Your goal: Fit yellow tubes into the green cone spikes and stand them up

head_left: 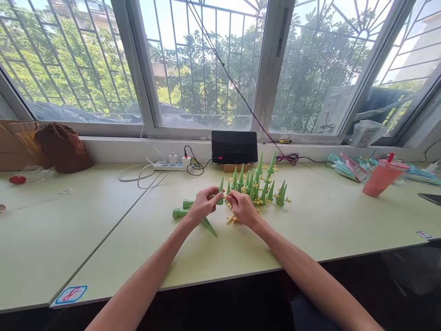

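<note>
My left hand (204, 204) is closed around a green plastic cone (221, 183) whose point is up. Close beside it, my right hand (243, 208) pinches a small yellow peg (224, 197) at the cone's lower part; whether the peg sits inside the cone is too small to tell. Loose yellow pegs (230, 220) lie on the table under my right hand. Other green cones (179, 213) lie on their sides under and left of my left hand. Behind my right hand stand several upright green cones (259, 166) with yellow pegs sticking out of them.
A dark tablet (234, 143) leans at the back by a power strip (172, 165) with cables. On the right stand a red cup with a straw (384, 179) and plastic packets (346, 168). A brown drawstring bag (65, 148) and red lid (17, 179) are left.
</note>
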A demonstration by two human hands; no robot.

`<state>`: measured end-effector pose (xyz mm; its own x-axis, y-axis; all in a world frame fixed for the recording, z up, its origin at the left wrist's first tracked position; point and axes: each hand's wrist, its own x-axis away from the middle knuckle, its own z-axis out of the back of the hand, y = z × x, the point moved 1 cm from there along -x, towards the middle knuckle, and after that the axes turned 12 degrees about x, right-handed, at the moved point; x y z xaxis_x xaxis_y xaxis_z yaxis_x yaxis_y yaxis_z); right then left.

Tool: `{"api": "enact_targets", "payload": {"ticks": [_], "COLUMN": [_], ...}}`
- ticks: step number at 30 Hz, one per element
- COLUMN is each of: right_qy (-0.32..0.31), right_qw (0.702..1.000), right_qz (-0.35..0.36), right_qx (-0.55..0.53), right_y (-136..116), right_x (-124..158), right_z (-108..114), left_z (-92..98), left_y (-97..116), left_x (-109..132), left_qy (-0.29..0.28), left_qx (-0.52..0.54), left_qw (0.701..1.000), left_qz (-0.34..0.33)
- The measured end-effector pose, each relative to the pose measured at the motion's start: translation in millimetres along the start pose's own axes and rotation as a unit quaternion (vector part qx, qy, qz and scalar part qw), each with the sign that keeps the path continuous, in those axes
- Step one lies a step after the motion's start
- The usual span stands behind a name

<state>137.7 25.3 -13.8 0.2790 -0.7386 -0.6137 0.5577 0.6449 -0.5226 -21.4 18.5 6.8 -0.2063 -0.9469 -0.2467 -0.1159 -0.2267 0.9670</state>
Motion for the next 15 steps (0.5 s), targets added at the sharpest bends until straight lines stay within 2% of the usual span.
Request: {"api": "enact_targets", "payload": {"ticks": [15], "right_qy": [-0.001], "right_qw": [1.000], "right_qz": [-0.009], "right_qx": [0.025], "right_y": [1.8], "right_x": [-0.5], "right_z": [-1.2], "left_z": [-0.8], "left_y": [0.8], "left_x": [-1.3], "left_qy": [0.002], "left_qx": [0.004], "left_qw": [1.000], "left_qz": [-0.001]}}
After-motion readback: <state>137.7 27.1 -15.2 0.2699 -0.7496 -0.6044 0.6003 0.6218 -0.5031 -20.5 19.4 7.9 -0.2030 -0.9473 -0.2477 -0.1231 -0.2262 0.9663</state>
